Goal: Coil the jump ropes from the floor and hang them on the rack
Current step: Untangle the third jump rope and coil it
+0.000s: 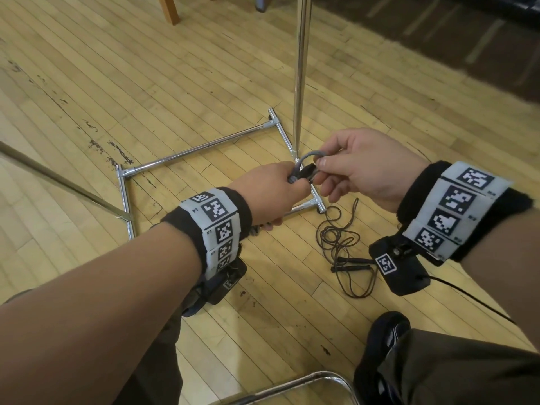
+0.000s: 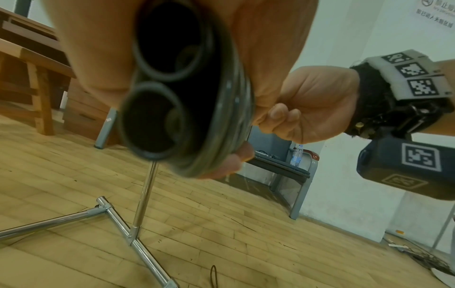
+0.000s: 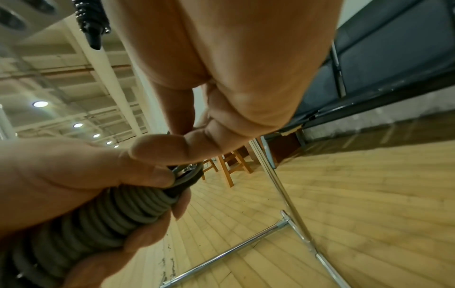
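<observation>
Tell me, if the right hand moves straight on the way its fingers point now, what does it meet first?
Most likely the left hand: the right hand already pinches the grey rope beside it. Depth beyond is unclear.

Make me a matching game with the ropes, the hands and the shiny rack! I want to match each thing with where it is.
Things:
1. grey jump rope wound into coils
2. thin dark jump rope
3. shiny metal rack base
4. left hand

Places or states:
A. lying loose in a tangle on the wooden floor
B. gripping the wound bundle
C. held between both hands
D. standing on the floor

Pairs: 1-C, 2-A, 3-D, 4-B
</observation>
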### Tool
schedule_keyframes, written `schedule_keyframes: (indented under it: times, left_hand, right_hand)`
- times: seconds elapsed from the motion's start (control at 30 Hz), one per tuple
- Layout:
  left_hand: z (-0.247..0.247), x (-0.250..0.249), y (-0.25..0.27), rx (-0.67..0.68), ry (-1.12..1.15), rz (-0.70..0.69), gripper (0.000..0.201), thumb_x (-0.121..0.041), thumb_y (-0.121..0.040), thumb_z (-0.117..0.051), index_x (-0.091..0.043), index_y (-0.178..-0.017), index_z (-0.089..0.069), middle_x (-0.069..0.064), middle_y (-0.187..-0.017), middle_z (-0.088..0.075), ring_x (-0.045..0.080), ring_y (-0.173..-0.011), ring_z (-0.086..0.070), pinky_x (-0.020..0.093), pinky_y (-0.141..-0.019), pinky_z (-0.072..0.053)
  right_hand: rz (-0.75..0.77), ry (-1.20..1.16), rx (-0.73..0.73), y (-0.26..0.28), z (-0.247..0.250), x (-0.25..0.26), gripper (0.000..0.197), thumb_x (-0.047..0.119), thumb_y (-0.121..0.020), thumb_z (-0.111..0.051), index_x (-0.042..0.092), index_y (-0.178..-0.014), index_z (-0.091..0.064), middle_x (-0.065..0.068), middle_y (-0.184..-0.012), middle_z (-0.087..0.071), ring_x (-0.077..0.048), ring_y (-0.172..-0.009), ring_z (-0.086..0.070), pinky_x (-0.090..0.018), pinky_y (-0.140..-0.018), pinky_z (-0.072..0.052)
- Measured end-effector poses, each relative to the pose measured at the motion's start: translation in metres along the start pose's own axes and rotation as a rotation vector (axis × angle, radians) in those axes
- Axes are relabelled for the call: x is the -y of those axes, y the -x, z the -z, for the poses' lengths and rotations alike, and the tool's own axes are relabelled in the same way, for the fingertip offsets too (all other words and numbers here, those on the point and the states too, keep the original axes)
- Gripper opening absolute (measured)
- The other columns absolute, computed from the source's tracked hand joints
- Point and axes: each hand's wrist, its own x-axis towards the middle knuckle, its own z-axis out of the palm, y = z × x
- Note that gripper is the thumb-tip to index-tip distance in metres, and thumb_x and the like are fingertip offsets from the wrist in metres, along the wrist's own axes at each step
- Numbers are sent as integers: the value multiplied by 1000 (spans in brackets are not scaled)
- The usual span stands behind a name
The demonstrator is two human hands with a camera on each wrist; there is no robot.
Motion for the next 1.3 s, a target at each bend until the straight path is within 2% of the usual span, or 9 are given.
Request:
schedule_keyframes:
  times: [0.13, 0.2, 0.3, 0.4, 0.5, 0.63, 0.9, 1.13, 1.3]
  left_hand:
    - [1, 0, 0, 3, 92, 24, 15, -36, -106, -47, -27, -114, -57, 5, -81, -69, 10, -48, -65, 31, -53, -62]
    - [2, 0, 1, 8, 144, 38, 14, -35, -107, -48, -26, -112, -58, 5, -81, -68, 11, -48, -65, 29, -51, -59]
    - [3, 1, 2, 23, 240, 67, 14, -33, -107, -47, -25, -104, -59, 4, -79, -67, 15, -49, -65, 30, -52, -56]
    - [5, 3, 3, 56, 292, 86, 19, -33, -108, -46, -20, -105, -60, 6, -80, -67, 20, -54, -65, 33, -55, -57]
    - [7, 3, 2, 80, 325, 89, 24, -35, -108, -48, -16, -107, -61, 6, -78, -67, 22, -55, -65, 32, -52, -55]
    - [11, 3, 1, 87, 335, 84, 27, -39, -109, -48, -16, -106, -61, 5, -77, -68, 22, -56, -66, 32, -55, -56]
    - [13, 3, 2, 145, 412, 84, 29, -41, -108, -49, -14, -105, -59, 4, -73, -66, 24, -58, -65, 35, -55, -56]
    - [21, -2, 1, 121, 401, 78, 29, -41, -108, -49, -15, -107, -61, 5, -74, -67, 24, -58, -65, 34, -55, -56]
    - [16, -4, 1, 70, 334, 77, 34, -40, -108, -49, -9, -103, -63, 5, -69, -69, 23, -53, -66, 33, -53, -57]
  right_hand:
    - [-18, -89, 2, -1, -4, -1, 11, 2, -102, -56, 1, -112, -62, -12, -75, -71, -17, -59, -66, -25, -51, -56]
    - [-4, -82, 0, -2, -6, -1, 12, 3, -103, -56, 2, -113, -61, -10, -74, -71, -17, -59, -66, -26, -50, -55]
    - [39, -34, -11, -3, -6, -1, 14, 4, -101, -59, 2, -115, -59, -12, -75, -72, -21, -61, -66, -28, -50, -55]
    - [81, 58, -14, -3, -3, -1, 15, 6, -99, -64, 3, -113, -61, -10, -75, -75, -21, -62, -66, -30, -53, -53]
    - [111, 120, 0, -2, -2, 0, 17, 9, -97, -67, 3, -112, -63, -10, -78, -77, -17, -62, -67, -26, -54, -52]
    - [122, 167, -4, -3, -1, -1, 16, 9, -96, -68, 1, -109, -64, -11, -80, -77, -16, -63, -69, -27, -57, -53]
    - [198, 319, -84, -5, -7, -5, 8, 21, -94, -72, 18, -100, -68, -3, -75, -76, -13, -63, -65, -34, -67, -56]
    - [156, -34, -102, -5, -11, -4, 6, 10, -97, -68, 8, -102, -66, -7, -71, -71, -15, -59, -55, -28, -56, -43]
    - [144, -9, -121, -7, -11, -9, 12, 14, -96, -70, 6, -104, -67, -6, -70, -68, -14, -59, -53, -27, -55, -43]
